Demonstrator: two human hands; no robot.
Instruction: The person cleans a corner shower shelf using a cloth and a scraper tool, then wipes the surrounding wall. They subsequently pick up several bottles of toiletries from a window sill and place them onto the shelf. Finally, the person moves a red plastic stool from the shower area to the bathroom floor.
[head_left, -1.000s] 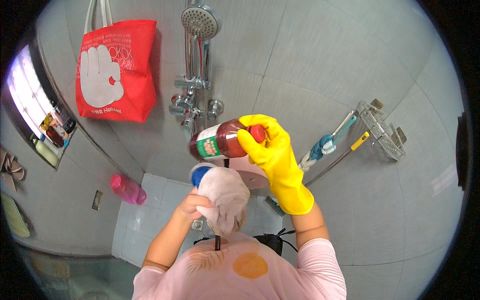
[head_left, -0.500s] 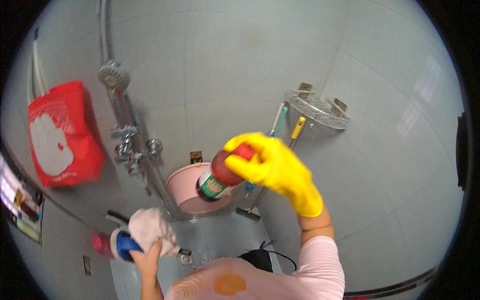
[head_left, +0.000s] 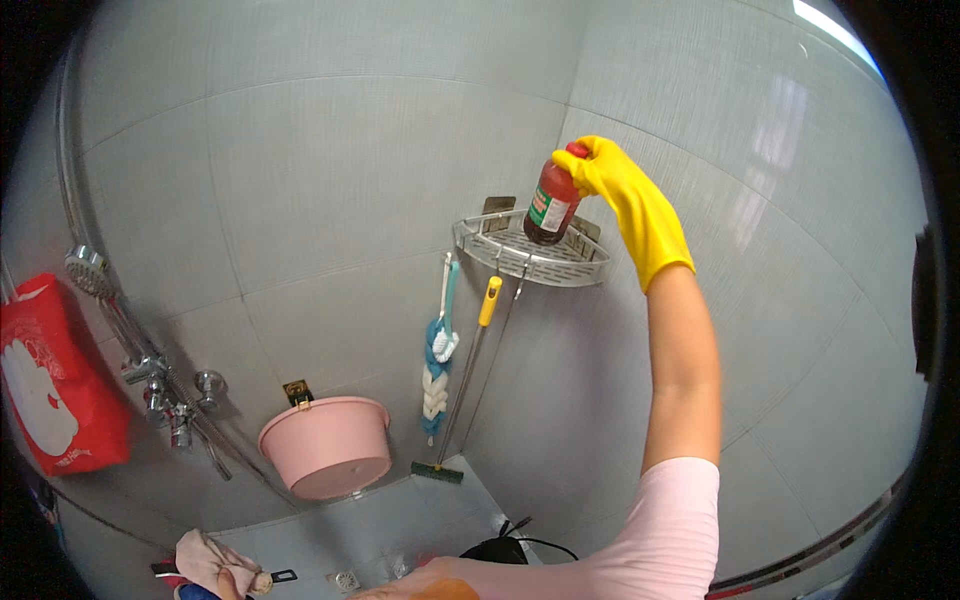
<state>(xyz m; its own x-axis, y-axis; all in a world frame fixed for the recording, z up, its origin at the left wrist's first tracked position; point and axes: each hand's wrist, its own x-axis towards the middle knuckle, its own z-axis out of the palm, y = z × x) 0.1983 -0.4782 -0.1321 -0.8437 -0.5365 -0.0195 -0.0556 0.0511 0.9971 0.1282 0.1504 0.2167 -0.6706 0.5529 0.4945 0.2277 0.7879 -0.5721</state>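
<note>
My right hand (head_left: 622, 205), in a yellow rubber glove, is raised at the right and closed round the red cap of a bottle. The bottle (head_left: 552, 202) has dark red contents and a green and white label. It tilts slightly, its base over or on the wire corner shelf (head_left: 565, 268); contact is hard to tell. At the lower left edge, my left hand (head_left: 230, 585) grips a pale pink cloth (head_left: 205, 562), mostly cut off by the frame. Beneath the cloth, a blue thing (head_left: 195, 593) shows in part.
A pink basin (head_left: 325, 440) hangs on the wall. Below the shelf hang a teal-handled brush (head_left: 447, 320), a blue and white braided scrubber (head_left: 434, 390) and a yellow-handled floor brush (head_left: 488, 305). At left are a shower head (head_left: 90, 270), taps (head_left: 155, 380) and a red bag (head_left: 75, 400).
My right hand has carried the bottle up and right, from in front of the pink basin to the corner shelf. The view has turned right; my left hand now sits near the lower edge.
</note>
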